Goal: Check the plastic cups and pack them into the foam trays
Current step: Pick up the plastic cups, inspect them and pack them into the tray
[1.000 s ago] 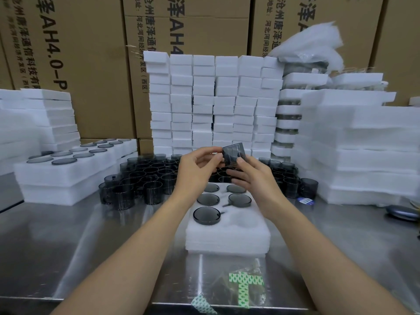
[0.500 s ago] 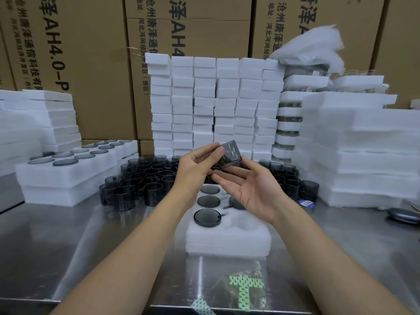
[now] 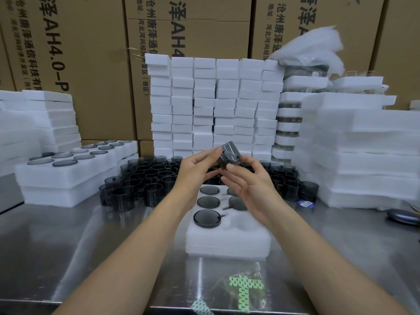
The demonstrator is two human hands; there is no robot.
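A dark smoky plastic cup (image 3: 229, 155) is held tilted in the air between both hands. My left hand (image 3: 197, 171) pinches its left side with thumb and fingers. My right hand (image 3: 246, 185) has its fingertips curled on the cup's lower right side, palm turned up. Below them lies a white foam tray (image 3: 227, 241) with several cups seated in its holes and one bare hole at its near right. A crowd of loose dark cups (image 3: 145, 178) stands on the steel table behind the tray.
A filled foam tray (image 3: 68, 176) sits at the left on another tray. Stacks of foam blocks (image 3: 213, 105) and foam trays (image 3: 363, 151) rise behind and right, with cardboard boxes beyond. A clear bag with green tape (image 3: 244, 289) lies near the table edge. A grey oval object (image 3: 402, 216) rests far right.
The cup has been turned between my hands. My right hand opened palm up under it, then closed its fingertips back on the cup's lower side.
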